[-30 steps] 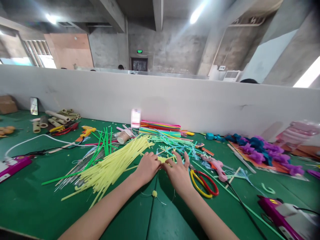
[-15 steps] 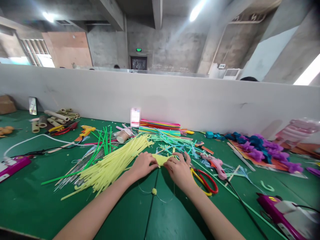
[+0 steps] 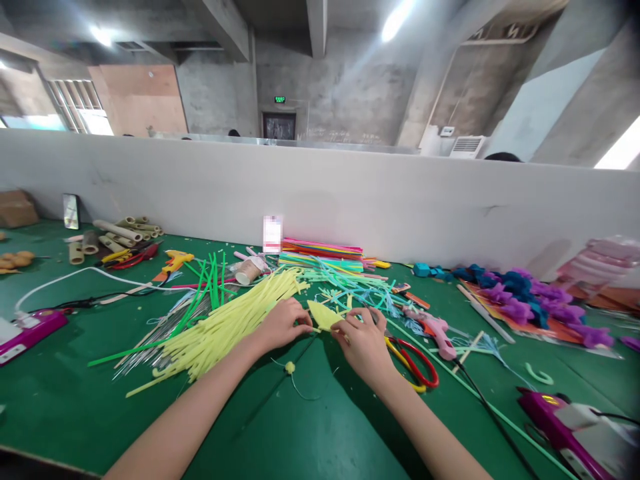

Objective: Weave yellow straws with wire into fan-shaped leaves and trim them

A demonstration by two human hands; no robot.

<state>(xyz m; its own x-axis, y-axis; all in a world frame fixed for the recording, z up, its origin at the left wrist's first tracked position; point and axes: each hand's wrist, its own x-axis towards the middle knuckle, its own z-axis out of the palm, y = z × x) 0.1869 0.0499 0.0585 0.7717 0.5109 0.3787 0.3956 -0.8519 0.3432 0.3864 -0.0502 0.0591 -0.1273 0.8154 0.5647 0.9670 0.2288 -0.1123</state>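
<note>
Both my hands meet at the middle of the green table (image 3: 320,427). My left hand (image 3: 283,324) pinches the left end of a small yellow fuzzy leaf-shaped piece (image 3: 324,315). Its right end is pinched by my right hand (image 3: 364,343), fingers curled. A fan of pale yellow pipe cleaners (image 3: 220,330) lies just left of my left hand. A thin wire with a small yellow pompom (image 3: 289,367) lies on the table between my forearms. Red and yellow scissors (image 3: 413,363) rest beside my right hand.
A pink glue gun (image 3: 436,329) lies right of the scissors, a yellow glue gun (image 3: 176,261) at the back left. Green pipe cleaners (image 3: 203,293), stacked coloured sticks (image 3: 320,256), a paper cup (image 3: 247,273), purple and blue fuzzy shapes (image 3: 525,300) and magenta devices (image 3: 565,417) crowd the table. A white partition (image 3: 350,200) closes off the far edge.
My hands gathered the yellow piece and drew it a little nearer; it now shows as a flat leaf shape between them. The pompom wire shifted slightly left.
</note>
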